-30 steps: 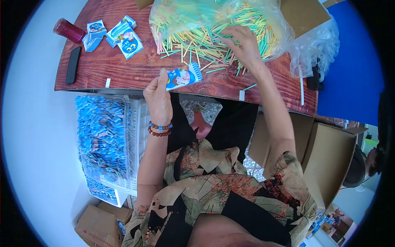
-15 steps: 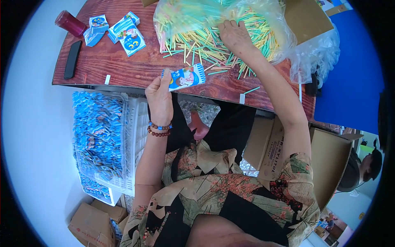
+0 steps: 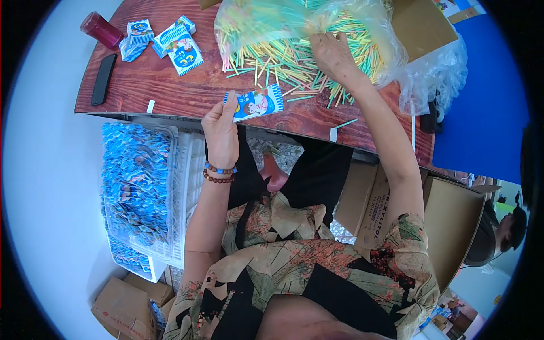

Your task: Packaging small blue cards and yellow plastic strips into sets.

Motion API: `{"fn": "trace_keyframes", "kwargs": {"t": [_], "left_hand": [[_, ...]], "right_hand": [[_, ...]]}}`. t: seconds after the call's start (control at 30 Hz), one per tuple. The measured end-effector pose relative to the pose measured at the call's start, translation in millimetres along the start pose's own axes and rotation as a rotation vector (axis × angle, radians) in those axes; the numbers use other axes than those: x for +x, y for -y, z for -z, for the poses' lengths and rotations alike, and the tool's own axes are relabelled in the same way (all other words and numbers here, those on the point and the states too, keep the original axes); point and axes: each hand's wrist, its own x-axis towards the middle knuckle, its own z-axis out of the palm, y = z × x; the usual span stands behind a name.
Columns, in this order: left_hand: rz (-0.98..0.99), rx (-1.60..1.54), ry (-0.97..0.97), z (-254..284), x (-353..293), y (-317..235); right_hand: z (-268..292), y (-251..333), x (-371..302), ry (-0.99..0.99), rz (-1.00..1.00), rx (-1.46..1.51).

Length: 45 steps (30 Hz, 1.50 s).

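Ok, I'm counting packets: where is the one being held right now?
In the head view, the small blue-and-white printed packet is pinched in the left hand above the wooden table's near edge, left of the coloured sticks.

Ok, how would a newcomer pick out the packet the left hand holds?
Start at the brown wooden table and follow its near edge to the left hand. The blue-and-white packet is pinched there, alone, far from the loose packets in the far-left corner.

A single head-worn fisheye view looks steeply down from above the person's chest, close over the wooden worktop (image 3: 170, 93), with edges bending outward.
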Motion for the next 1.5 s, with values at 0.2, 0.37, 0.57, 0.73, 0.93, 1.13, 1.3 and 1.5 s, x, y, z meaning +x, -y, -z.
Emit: {"fn": "trace_keyframes", "kwargs": {"t": [0.2, 0.37, 0.57, 0.73, 0.93, 1.13, 1.3, 1.5], "left_hand": [[-0.011, -0.066, -0.010, 2, 6, 3], [0.128, -0.207, 0.009, -12, 12, 2], [0.096, -0.232, 0.046, -19, 14, 18], [0.093, -0.246, 0.050, -22, 9, 15], [0.083, -0.280, 0.081, -16, 11, 18], [0.068, -0.363, 0.076, -22, 9, 21], [0.041, -0.399, 0.061, -22, 15, 28], [0.049, -0.454, 0.074, -27, 19, 29]], "right_hand": [[7, -2, -9, -0.130, -0.263, 0.311], [47, 41, -16, -0.321, -0.539, 1.873], [71, 100, -12, -0.468, -0.400, 2.215], [91, 123, -7, -0.569, -0.369, 2.195], [87, 130, -9, -0.581, -0.375, 2.026], [81, 145, -2, -0.567, -0.361, 1.827], [77, 149, 1, -0.595, -0.384, 1.750], [71, 144, -1, -0.510, -0.453, 1.942]]}}
